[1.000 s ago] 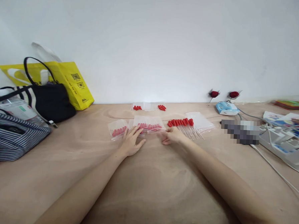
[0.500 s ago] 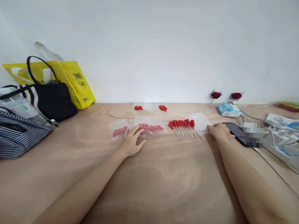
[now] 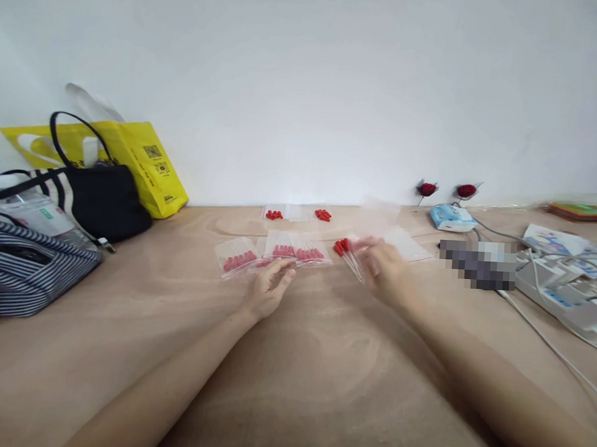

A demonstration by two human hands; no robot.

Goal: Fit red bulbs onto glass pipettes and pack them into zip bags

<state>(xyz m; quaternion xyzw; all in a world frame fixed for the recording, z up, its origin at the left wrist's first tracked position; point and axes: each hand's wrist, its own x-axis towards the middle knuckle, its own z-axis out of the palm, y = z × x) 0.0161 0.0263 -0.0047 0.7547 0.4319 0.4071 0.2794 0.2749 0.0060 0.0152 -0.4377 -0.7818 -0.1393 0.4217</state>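
Observation:
My right hand (image 3: 383, 271), smeared by motion, grips a clear plastic bag (image 3: 380, 211) that stands up above its fingers. It passes over white sticks with red tips (image 3: 345, 246) and covers most of them. Another clear bag (image 3: 410, 245) lies flat just beyond that hand. My left hand (image 3: 267, 290) is open, fingers stretched out and thumb apart. It is near several zip bags of red pieces: one bag (image 3: 237, 257) at the left, another (image 3: 281, 244) in the middle, a third (image 3: 311, 253) to the right.
Along the wall lie two small groups of red pieces (image 3: 273, 215) with clear plastic. Two dark red flowers (image 3: 466, 191) and a blue tissue pack (image 3: 453, 218) are at the back right, with a power strip (image 3: 565, 291) and cables nearby. Bags, including a yellow bag (image 3: 154, 169), fill the left.
My right hand has moved left from beside the phone, with a clear bag lifted in it, and now covers most of the sticks. My left hand has drawn slightly back from the filled bags.

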